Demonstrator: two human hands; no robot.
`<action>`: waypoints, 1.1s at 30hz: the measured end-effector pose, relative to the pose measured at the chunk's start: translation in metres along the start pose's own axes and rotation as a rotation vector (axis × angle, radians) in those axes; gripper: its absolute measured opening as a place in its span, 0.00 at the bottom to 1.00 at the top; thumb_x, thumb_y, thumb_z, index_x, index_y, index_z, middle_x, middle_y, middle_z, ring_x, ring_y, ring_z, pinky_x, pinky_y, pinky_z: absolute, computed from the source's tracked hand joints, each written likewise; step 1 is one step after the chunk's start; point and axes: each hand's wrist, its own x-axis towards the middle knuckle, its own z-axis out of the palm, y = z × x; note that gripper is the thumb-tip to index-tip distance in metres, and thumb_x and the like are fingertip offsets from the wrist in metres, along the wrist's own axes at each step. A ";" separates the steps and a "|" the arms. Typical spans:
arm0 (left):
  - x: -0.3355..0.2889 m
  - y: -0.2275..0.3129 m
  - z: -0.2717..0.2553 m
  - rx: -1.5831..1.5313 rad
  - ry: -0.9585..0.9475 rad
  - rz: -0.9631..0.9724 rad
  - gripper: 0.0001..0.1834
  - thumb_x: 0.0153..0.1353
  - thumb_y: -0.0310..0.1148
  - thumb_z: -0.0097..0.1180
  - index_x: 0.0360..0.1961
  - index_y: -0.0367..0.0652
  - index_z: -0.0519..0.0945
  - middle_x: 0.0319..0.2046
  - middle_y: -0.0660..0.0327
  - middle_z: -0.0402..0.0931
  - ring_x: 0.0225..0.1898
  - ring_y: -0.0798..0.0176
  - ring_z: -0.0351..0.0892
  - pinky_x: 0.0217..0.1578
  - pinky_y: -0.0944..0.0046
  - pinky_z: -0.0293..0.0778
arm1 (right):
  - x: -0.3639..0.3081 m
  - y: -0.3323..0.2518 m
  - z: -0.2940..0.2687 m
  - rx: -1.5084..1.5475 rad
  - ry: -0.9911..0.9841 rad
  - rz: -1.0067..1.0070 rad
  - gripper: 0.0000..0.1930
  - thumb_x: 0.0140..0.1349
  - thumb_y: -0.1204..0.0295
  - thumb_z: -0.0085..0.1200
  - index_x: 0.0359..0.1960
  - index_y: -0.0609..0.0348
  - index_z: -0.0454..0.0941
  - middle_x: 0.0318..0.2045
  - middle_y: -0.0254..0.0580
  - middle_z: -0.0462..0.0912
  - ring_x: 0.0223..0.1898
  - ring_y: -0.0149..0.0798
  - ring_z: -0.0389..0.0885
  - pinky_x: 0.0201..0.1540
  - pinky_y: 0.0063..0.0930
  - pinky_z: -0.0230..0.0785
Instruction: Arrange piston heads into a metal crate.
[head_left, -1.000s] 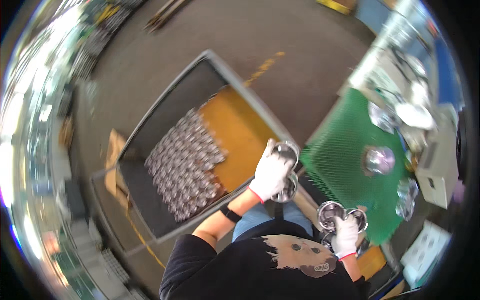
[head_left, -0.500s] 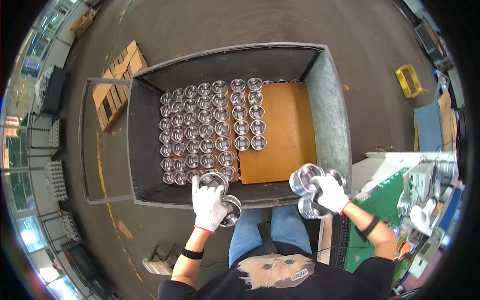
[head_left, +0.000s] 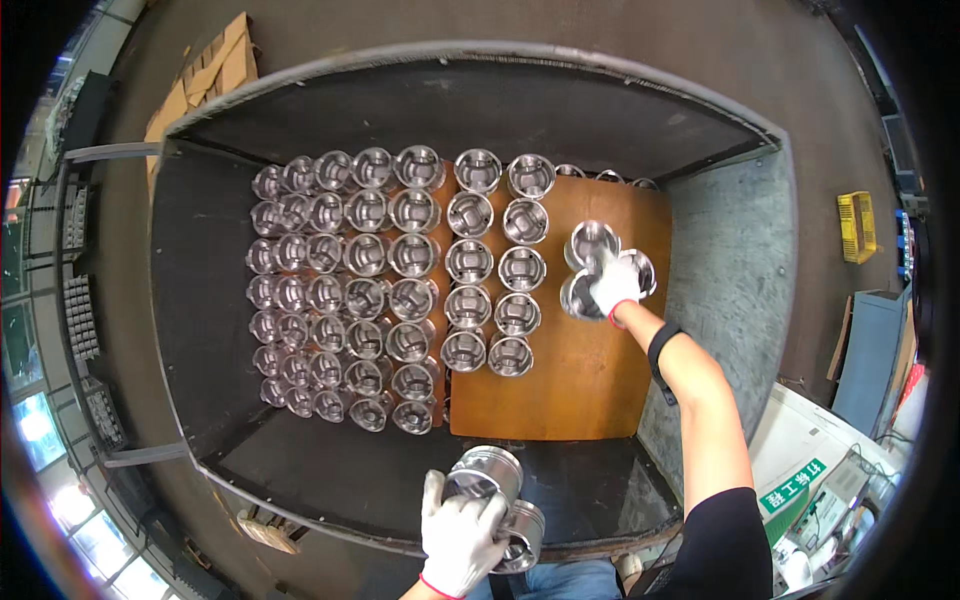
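My left hand (head_left: 458, 545), in a white glove with a red cuff edge, grips two shiny metal pistons (head_left: 488, 468) at the near rim of the large bin (head_left: 725, 255). Farther in, my gloved right hand (head_left: 614, 287) is closed on a cluster of three pistons (head_left: 592, 242) over the bare right part of the brown board (head_left: 560, 405). Its fingertips are partly hidden among them. Just left stand two columns of upright pistons (head_left: 520, 268), their hollow ends facing up. Several tighter columns of pistons (head_left: 368, 212) fill the left side.
The bin's dark far wall (head_left: 450, 95) and high rim surround the pistons. A metal frame (head_left: 110, 455) juts out on the left. Beyond are a wooden pallet (head_left: 205, 80), a yellow crate (head_left: 857, 228) and, at the lower right, a cluttered white bench (head_left: 815, 440).
I have leaned in over the bin. My right hand has carried its pistons from the near right rim to above the board. My left hand still holds two pistons near the front.
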 end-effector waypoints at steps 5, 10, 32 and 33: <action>0.050 0.012 0.024 0.003 -0.137 0.065 0.16 0.34 0.35 0.65 0.29 0.49 0.78 0.20 0.67 0.75 0.22 0.63 0.74 0.60 0.35 0.57 | 0.076 -0.005 0.002 0.104 0.056 -0.003 0.23 0.52 0.72 0.54 0.53 0.40 0.77 0.40 0.62 0.78 0.44 0.60 0.79 0.50 0.46 0.72; 0.082 0.009 0.069 -0.042 -0.126 0.200 0.20 0.38 0.32 0.63 0.38 0.48 0.81 0.20 0.66 0.75 0.25 0.63 0.75 0.58 0.38 0.62 | 0.123 -0.003 0.012 0.105 0.102 0.052 0.25 0.50 0.73 0.55 0.53 0.41 0.76 0.39 0.61 0.79 0.44 0.59 0.79 0.49 0.45 0.72; 0.197 -0.018 0.258 0.254 -0.218 0.474 0.12 0.54 0.30 0.52 0.39 0.43 0.80 0.26 0.55 0.79 0.40 0.54 0.79 0.68 0.42 0.51 | -0.018 0.008 0.065 0.272 0.095 -0.529 0.34 0.54 0.82 0.45 0.67 0.49 0.61 0.47 0.52 0.74 0.47 0.53 0.75 0.49 0.43 0.70; 0.203 -0.017 0.263 0.248 -0.221 0.479 0.12 0.54 0.30 0.52 0.39 0.43 0.80 0.26 0.55 0.79 0.40 0.54 0.79 0.68 0.42 0.51 | -0.017 0.011 0.066 0.267 0.091 -0.522 0.34 0.54 0.82 0.45 0.67 0.49 0.61 0.47 0.52 0.74 0.47 0.53 0.75 0.49 0.43 0.70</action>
